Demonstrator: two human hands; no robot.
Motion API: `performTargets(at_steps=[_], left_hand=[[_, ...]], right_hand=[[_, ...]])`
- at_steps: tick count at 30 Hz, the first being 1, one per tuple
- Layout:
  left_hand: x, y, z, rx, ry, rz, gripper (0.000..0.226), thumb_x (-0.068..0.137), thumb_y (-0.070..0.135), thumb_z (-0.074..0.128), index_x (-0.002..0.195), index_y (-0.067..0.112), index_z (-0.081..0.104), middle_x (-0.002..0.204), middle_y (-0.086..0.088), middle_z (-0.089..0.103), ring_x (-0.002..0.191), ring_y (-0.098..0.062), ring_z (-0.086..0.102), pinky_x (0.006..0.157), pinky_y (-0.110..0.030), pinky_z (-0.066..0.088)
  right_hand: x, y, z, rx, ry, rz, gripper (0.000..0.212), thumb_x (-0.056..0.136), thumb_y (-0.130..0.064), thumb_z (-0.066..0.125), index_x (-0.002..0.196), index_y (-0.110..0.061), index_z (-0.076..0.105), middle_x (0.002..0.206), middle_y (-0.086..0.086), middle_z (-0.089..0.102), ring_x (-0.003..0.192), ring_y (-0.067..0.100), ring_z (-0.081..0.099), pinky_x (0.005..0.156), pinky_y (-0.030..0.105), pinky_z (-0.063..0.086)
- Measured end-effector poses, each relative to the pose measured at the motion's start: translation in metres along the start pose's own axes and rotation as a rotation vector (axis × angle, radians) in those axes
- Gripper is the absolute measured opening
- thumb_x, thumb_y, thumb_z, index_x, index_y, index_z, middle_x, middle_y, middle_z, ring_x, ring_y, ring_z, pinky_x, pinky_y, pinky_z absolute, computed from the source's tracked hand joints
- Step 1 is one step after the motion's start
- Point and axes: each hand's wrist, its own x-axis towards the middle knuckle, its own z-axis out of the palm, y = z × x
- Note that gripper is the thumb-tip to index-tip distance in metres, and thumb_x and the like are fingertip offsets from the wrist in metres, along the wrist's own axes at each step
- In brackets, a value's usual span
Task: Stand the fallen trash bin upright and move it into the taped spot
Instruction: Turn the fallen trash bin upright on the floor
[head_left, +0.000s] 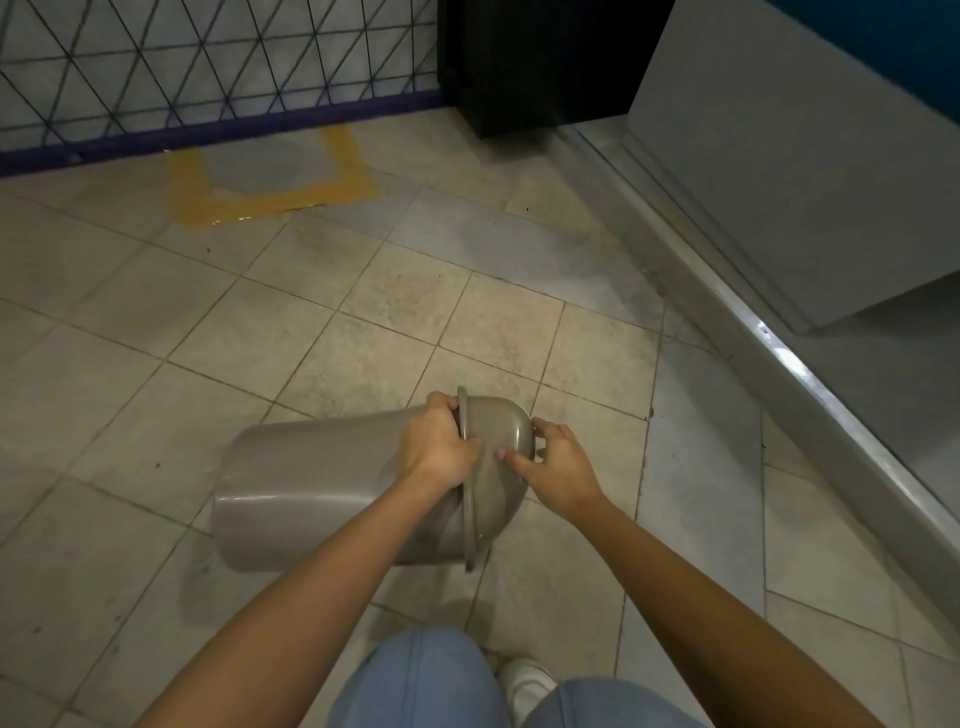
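On the tiled floor (363, 291) the trash bin (311, 483) lies sideways; left hand (436, 447) grips its rim, right hand (561, 467) rests open on the lid; next, tip upright toward the taped spot (270, 171).

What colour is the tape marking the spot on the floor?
Yellow. The tape shows in the head view, by the fence.

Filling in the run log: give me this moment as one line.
grey plastic trash bin: on its side on tiled floor | left hand: grip on rim | right hand: touching domed lid | yellow taped spot: unoccupied
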Motion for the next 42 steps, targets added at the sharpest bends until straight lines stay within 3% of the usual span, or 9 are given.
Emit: performTargets(at_steps=[8,17,22,26,28,31,37,42], left_hand=[[-0.005,0.0,-0.001,-0.024,0.004,-0.019,0.043,0.077,0.019,0.066,0.117,0.013,0.051,0.098,-0.011,0.067,0.094,-0.028,0.062,0.08,-0.033,0.05],[-0.012,-0.001,-0.026,-0.084,0.078,0.014,0.042,0.078,0.022,0.065,0.116,0.013,0.049,0.074,0.007,0.054,0.081,-0.02,0.057,0.067,-0.026,0.04],[-0.014,0.002,-0.049,-0.197,0.093,0.035,0.04,0.082,0.019,0.061,0.118,0.01,0.046,0.072,0.007,0.053,0.072,-0.016,0.055,0.069,-0.03,0.046],[-0.017,0.005,-0.067,-0.251,0.126,0.063,0.035,0.085,0.02,0.059,0.117,0.011,0.046,0.076,0.009,0.053,0.067,-0.001,0.049,0.051,-0.011,0.037],[-0.018,0.008,-0.072,-0.309,0.113,0.064,0.033,0.086,0.019,0.057,0.116,0.01,0.046,0.083,0.003,0.058,0.072,-0.007,0.055,0.052,-0.009,0.039],[-0.02,0.013,-0.077,-0.401,0.086,0.057,0.035,0.086,0.019,0.055,0.119,0.009,0.044,0.098,-0.009,0.063,0.087,-0.022,0.062,0.07,-0.027,0.047],[-0.021,0.006,-0.079,-0.529,0.077,0.083,0.026,0.088,0.015,0.054,0.112,0.012,0.046,0.072,0.004,0.056,0.056,-0.002,0.053,0.045,-0.012,0.039],[-0.018,-0.01,-0.093,-0.573,0.052,0.058,0.028,0.087,0.019,0.054,0.115,0.013,0.05,0.081,-0.004,0.06,0.071,-0.016,0.059,0.065,-0.03,0.047]], right_hand=[[-0.005,-0.001,-0.002,0.02,0.0,-0.026,0.077,0.078,-0.037,0.071,0.141,-0.011,0.035,0.137,0.009,0.042,0.12,0.026,0.049,0.1,0.038,0.045],[-0.017,-0.024,-0.011,0.062,0.076,-0.142,0.074,0.079,-0.044,0.067,0.14,-0.016,0.036,0.139,0.004,0.037,0.129,0.02,0.038,0.101,0.028,0.033],[-0.021,-0.05,-0.02,0.078,0.132,-0.217,0.075,0.075,-0.05,0.068,0.137,-0.02,0.037,0.136,0.002,0.039,0.126,0.018,0.04,0.098,0.028,0.035],[-0.026,-0.07,-0.032,0.096,0.17,-0.273,0.082,0.068,-0.057,0.071,0.135,-0.024,0.037,0.132,-0.003,0.04,0.125,0.015,0.037,0.098,0.028,0.033],[-0.028,-0.077,-0.039,0.103,0.185,-0.302,0.084,0.066,-0.06,0.071,0.135,-0.024,0.038,0.131,-0.004,0.04,0.125,0.014,0.037,0.098,0.026,0.031],[-0.03,-0.088,-0.048,0.076,0.221,-0.337,0.084,0.065,-0.062,0.07,0.134,-0.024,0.039,0.131,-0.003,0.041,0.126,0.015,0.036,0.1,0.028,0.032],[-0.028,-0.092,-0.054,0.026,0.253,-0.386,0.074,0.072,-0.07,0.054,0.13,-0.025,0.043,0.13,-0.003,0.045,0.124,0.015,0.037,0.104,0.038,0.034],[-0.014,-0.067,-0.051,0.139,0.311,-0.192,0.059,0.088,-0.058,0.04,0.132,-0.018,0.043,0.137,0.004,0.046,0.125,0.022,0.042,0.105,0.042,0.036]])
